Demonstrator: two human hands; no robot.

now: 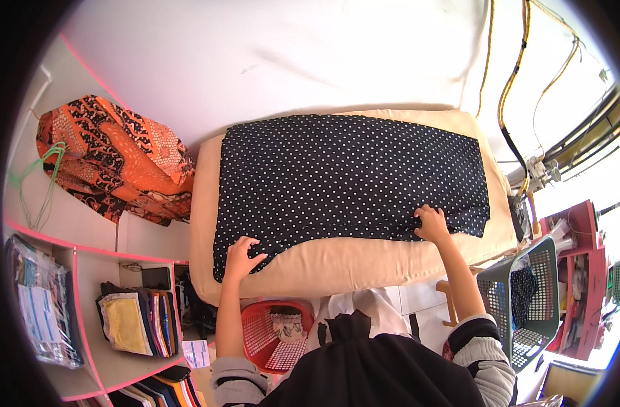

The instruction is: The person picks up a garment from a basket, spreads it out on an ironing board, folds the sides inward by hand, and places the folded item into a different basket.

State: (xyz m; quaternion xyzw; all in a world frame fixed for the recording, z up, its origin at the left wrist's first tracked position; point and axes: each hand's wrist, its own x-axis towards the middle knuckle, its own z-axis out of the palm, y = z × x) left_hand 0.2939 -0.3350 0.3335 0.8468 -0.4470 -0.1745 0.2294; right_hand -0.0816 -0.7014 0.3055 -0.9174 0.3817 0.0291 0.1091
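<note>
A black cloth with white dots (340, 173) lies spread over a padded table with a beige cover (350, 259). Its near edge curves unevenly, and the near left corner hangs lowest. On that corner rests my left hand (241, 259), thumb and fingers apart. My right hand (433, 224) touches the near edge toward the right side, fingers bent and spread, with small creases in the cloth around it. Neither hand shows cloth pinched between its fingertips.
At left, an orange and black patterned cloth (122, 163) lies beside green wire hangers (40, 178). Pink-edged shelves (137, 259) hold folded garments (137, 320). A red basket (249, 330) stands below the table. To the right are a green basket (544, 305) and hanging cables (504, 96).
</note>
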